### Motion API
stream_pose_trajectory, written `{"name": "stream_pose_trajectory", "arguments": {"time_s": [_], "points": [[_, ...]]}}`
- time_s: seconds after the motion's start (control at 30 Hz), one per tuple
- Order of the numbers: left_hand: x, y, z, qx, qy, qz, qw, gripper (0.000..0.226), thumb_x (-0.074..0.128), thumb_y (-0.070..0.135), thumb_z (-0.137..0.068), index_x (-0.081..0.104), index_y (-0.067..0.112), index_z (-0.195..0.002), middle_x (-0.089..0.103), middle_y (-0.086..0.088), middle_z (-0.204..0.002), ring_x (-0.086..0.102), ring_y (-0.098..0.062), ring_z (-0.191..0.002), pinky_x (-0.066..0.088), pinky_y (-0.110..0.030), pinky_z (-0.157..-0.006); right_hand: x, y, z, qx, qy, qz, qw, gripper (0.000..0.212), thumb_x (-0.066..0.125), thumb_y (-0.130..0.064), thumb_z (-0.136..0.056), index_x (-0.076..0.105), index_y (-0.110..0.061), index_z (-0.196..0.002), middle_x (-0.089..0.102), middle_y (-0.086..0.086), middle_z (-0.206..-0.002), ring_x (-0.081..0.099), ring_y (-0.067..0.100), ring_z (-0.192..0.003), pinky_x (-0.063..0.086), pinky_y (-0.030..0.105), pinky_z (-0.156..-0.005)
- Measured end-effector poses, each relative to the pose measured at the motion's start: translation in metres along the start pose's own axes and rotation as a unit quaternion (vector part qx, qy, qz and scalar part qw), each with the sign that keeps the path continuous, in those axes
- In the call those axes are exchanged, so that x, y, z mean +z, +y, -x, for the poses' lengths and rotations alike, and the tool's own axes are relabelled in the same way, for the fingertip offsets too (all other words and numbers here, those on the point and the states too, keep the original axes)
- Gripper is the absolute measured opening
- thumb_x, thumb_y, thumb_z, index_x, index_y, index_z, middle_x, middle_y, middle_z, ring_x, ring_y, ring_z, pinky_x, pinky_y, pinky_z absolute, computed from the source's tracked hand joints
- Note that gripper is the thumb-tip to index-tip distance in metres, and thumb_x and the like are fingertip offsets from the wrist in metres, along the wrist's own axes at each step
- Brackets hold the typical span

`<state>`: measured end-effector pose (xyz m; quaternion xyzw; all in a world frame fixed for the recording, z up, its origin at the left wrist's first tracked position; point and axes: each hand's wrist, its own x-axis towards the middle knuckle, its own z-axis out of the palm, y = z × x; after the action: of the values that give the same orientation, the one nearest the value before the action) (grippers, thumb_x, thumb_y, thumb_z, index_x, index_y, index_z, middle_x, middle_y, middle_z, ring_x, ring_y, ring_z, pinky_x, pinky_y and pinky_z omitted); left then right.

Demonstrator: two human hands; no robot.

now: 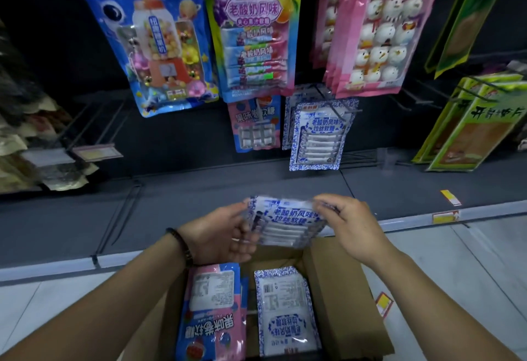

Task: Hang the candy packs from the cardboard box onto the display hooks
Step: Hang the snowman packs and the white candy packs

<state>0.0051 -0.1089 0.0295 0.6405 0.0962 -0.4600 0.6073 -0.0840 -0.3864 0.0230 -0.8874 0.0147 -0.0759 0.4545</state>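
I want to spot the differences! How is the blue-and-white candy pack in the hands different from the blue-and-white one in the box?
The held pack is lifted, gripped by the left hand and right hand; the boxed pack sits in the cardboard box. The held pack's writing reads upright; the boxed pack's is upside down, with a barcode showing. Both have the same blue-and-white patterned border.

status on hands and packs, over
Stack of blue-white packs gripped by left hand and right hand, above the cardboard box. Ahead, matching packs already hang. Nothing seen between.
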Motion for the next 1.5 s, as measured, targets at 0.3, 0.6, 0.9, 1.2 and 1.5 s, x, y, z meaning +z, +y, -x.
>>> {"name": "stream_pose_trajectory", "arguments": {"time_s": [0.3, 0.6, 0.9, 1.2, 1.5], "points": [[0.032, 0.043, -0.003, 0.376, -0.04, -0.077, 0.923, 0.061, 0.059, -0.012, -0.077, 0.06, 0.008, -0.136, 0.073, -0.013, -0.129, 0.072, -0.027, -0.115, 0.06, -0.035, -0.091, -0.017, -0.011, -0.028, 0.04, 0.112, -0.159, 0.98, 0.044, 0.07, -0.051, -0.098, 0.072, -0.006, -0.093, 0.077, 0.014, -0.093, 0.073, 0.038, -0.094, 0.059, 0.057, -0.082], [0.092, 0.092, -0.042, 0.392, 0.119, -0.123, 0.904, 0.027, 0.074, 0.035, -0.096, 0.075, 0.012, -0.11, 0.08, 0.002, -0.088, 0.074, -0.008, -0.074, 0.06, -0.026, -0.066, -0.042, -0.002, -0.065, 0.12, 0.213, -0.238, 0.94, 0.037, 0.078, -0.054, -0.086, 0.081, -0.019, -0.096, 0.083, 0.001, -0.092, 0.08, 0.026, -0.089, 0.063, 0.059, -0.085], [0.11, 0.128, -0.111, 0.38, 0.138, -0.222, 0.887, 0.047, 0.076, 0.049, -0.093, 0.069, 0.022, -0.131, 0.065, -0.002, -0.144, 0.061, -0.026, -0.134, 0.052, -0.049, -0.113, -0.079, 0.046, -0.122, 0.211, 0.202, -0.187, 0.938, 0.041, 0.086, -0.05, -0.084, 0.081, -0.011, -0.097, 0.079, -0.003, -0.08, 0.076, 0.011, -0.071, 0.059, 0.03, -0.062], [0.14, 0.154, -0.157, 0.399, 0.204, -0.142, 0.883, 0.064, 0.078, 0.056, -0.088, 0.066, 0.017, -0.137, 0.066, -0.005, -0.144, 0.065, -0.024, -0.128, 0.055, -0.041, -0.108, -0.091, 0.064, -0.177, 0.197, 0.267, -0.135, 0.934, 0.052, 0.083, -0.057, -0.083, 0.075, -0.011, -0.106, 0.078, 0.004, -0.097, 0.075, 0.026, -0.087, 0.059, 0.04, -0.076], [0.146, 0.168, -0.182, 0.38, 0.237, -0.138, 0.883, 0.048, 0.076, 0.047, -0.094, 0.068, 0.018, -0.131, 0.057, -0.005, -0.062, 0.043, -0.016, -0.044, 0.04, -0.019, -0.039, -0.091, 0.071, -0.194, 0.201, 0.275, -0.111, 0.934, 0.051, 0.078, -0.056, -0.09, 0.075, -0.013, -0.117, 0.077, 0.008, -0.102, 0.07, 0.022, -0.078, 0.04, 0.024, -0.056]]}}
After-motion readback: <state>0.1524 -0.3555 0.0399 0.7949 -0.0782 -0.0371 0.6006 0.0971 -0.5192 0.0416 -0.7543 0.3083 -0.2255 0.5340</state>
